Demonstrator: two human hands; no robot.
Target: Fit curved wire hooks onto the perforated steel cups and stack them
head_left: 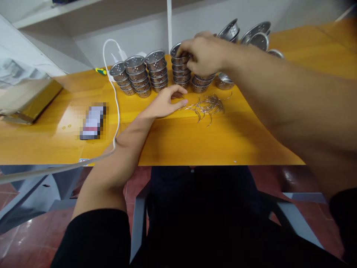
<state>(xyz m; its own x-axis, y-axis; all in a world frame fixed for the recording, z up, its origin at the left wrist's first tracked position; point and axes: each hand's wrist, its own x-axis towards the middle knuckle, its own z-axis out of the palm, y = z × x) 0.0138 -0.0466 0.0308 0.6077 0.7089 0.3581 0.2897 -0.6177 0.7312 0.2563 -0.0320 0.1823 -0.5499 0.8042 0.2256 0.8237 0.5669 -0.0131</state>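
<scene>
My right hand (206, 55) reaches over the row of perforated metal cups, fingers bent at the rim of the top cup in a stack (181, 70). Its index finger dips inside the rim, and the thumb is by the outer wall. My left hand (169, 101) rests low in front of that stack, thumb and fingers apart with nothing between them. Just right of its fingertips lies a loose pile of thin curved metal wires (210, 105). Another cup stack (200, 85) stands under my right hand, partly hidden by it.
More cup stacks (138, 76) stand to the left. Larger perforated metal bowls (258, 35) lean at the back right. A white cable (116, 100) crosses the table and passes over my left forearm. A phone (93, 122) and a cardboard box (33, 98) lie left.
</scene>
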